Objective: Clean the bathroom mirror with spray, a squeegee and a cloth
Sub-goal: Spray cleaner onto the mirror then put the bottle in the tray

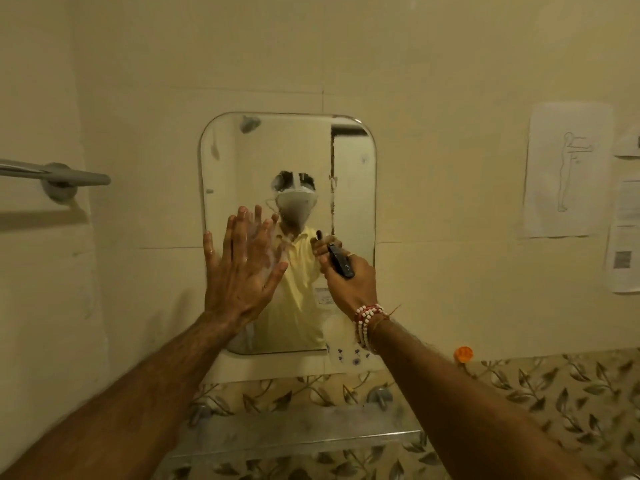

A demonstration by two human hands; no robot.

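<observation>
Head camera: I look straight at a rounded-corner bathroom mirror point(349, 188) fixed to a cream wall, its long axis upright. My left hand point(239, 271) is spread flat, fingers apart, palm pressed against the lower left of the glass, where wet white foam point(261, 244) smears around the fingertips. My right hand point(349, 282), wrist ringed by a beaded bracelet point(369, 323), is closed around a dark spray trigger head point(341, 261) pointed at the mirror's lower right; the pale bottle point(341, 344) hangs below the wrist. Both hands sit low on the mirror, the left one touching it, the right just short of it, so the unwiped glass lies up and away from both. I judge the spreading of cleaner is under way, and the left hand is nearer for the next sweep upward. No squeegee or cloth shows here. A towel rail point(74, 176) juts from the left wall; paper notices point(564, 174) hang at right; a glass shelf point(294, 434) sits below.
</observation>
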